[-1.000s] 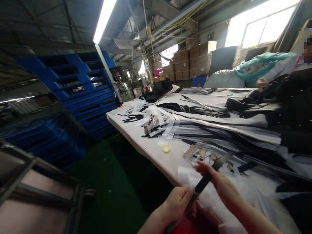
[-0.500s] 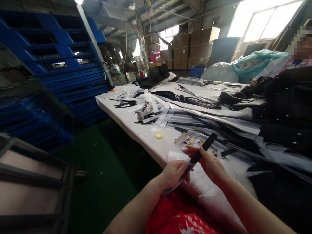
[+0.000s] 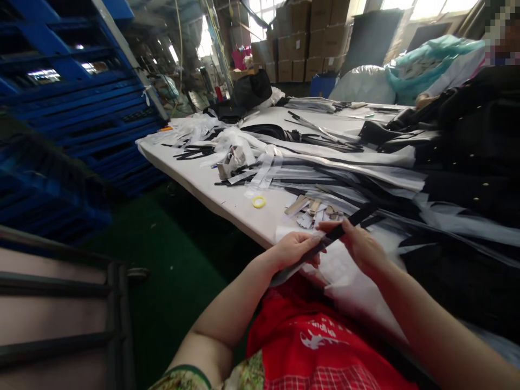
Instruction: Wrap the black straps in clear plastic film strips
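Note:
A flat black strip [image 3: 335, 234] runs slantwise between my two hands, over the near edge of the table. My left hand [image 3: 298, 250] is closed around its lower part, and the tail of the strip hangs down past my wrist. Higher up, my right hand [image 3: 361, 246] pinches the strip between thumb and fingers. Just beyond my fingers lie small cardboard and white scraps [image 3: 311, 210]. A yellow ring [image 3: 259, 202] rests on the table to their left. Crumpled white sheeting [image 3: 345, 271] lies under my hands.
The white table [image 3: 195, 181] carries long black and white strips [image 3: 337, 157] and a small grey box [image 3: 229, 162]. Blue pallets [image 3: 101, 124] are stacked at left, near a metal-framed rack [image 3: 57, 314]. Across the table, a person's hand [image 3: 424, 100] rests by black material [image 3: 467, 151].
My view has tipped downward, so the table sits higher in the picture and more of the red apron shows. Both hands still hold the strip.

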The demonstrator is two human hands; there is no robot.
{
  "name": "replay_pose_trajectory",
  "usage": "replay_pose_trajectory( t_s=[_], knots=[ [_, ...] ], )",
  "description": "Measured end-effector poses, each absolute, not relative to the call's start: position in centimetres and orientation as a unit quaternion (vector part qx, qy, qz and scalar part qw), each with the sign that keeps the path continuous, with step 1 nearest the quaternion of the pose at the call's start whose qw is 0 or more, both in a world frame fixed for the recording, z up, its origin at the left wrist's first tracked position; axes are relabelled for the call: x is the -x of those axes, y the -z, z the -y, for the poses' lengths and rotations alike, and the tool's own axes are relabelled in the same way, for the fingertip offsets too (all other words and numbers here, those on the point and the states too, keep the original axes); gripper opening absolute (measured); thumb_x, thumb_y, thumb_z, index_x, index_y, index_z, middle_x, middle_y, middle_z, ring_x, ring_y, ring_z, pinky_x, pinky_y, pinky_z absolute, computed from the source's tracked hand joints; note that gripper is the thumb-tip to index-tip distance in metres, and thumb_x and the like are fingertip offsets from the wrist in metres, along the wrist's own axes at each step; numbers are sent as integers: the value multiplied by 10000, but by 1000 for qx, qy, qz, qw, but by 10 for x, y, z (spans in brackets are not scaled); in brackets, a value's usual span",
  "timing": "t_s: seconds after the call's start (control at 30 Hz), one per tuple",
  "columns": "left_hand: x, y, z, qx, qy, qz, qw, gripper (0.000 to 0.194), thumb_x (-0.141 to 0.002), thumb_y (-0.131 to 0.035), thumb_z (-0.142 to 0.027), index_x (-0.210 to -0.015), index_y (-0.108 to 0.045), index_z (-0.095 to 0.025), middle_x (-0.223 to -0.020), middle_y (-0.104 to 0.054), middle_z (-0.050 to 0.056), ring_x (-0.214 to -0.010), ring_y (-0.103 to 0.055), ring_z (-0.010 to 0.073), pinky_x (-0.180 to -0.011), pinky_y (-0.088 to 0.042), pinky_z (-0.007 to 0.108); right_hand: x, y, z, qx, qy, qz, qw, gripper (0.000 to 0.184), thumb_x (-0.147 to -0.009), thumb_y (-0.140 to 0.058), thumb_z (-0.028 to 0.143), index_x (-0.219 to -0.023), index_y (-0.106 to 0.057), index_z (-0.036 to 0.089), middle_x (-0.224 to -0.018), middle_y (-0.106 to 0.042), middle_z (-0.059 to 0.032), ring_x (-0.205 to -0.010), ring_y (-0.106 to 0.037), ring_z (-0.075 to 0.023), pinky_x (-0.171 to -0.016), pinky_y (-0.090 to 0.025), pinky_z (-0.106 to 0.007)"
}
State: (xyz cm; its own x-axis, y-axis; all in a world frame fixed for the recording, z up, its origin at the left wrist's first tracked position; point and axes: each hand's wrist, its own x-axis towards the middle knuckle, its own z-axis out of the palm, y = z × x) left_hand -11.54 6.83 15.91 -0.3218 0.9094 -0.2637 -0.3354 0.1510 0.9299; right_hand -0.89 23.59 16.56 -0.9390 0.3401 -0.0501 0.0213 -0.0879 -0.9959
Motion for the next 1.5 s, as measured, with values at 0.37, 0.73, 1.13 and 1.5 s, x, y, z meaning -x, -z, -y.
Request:
replay_pose_trajectory(
  t_s=[0.37,0.73,1.13,1.5],
  knots=[
    [137,-184,-109,-345,-486,-502,627,630,-827,-558,-707,-952,-698,-106,-750,-737,75,-707,-695,177,-784,-522,313,0,-175,-267,184,-730,643,140,516,-910,-528,606,-1025,-775,168,-808,-717,-90,-687,-601,-177,-621,-467,-284],
    [123,-184,-147,-336,-456,-542,621,705,-737,-546,-799,-788,-665,-106,-715,-681,64,-539,-639,139,-549,-506,254,-12,-175,-253,189,-827,520,96,543,-822,-682,568,-1176,-692,157,-563,-596,-5,-499,-550,-139,-509,-416,-257],
    [137,-147,-105,-442,-235,-623,601,428,-665,-765,-532,-834,-626,-164,-612,-597,-39,-507,-537,107,-468,-365,188,-164,-229,-347,312,-648,473,509,289,-830,-686,466,-912,-722,192,-808,-701,-58,-419,-378,-56,-409,-314,-233],
    [160,-242,-252,-638,-225,-733,70,142,-840,-607,-301,-877,-701,-203,-819,-687,18,-799,-624,201,-734,-470,277,-266,-272,-461,419,-482,402,656,336,-990,-408,241,-789,-657,137,-803,-623,-129,-503,-389,-105,-487,-240,-302]
  ],
)
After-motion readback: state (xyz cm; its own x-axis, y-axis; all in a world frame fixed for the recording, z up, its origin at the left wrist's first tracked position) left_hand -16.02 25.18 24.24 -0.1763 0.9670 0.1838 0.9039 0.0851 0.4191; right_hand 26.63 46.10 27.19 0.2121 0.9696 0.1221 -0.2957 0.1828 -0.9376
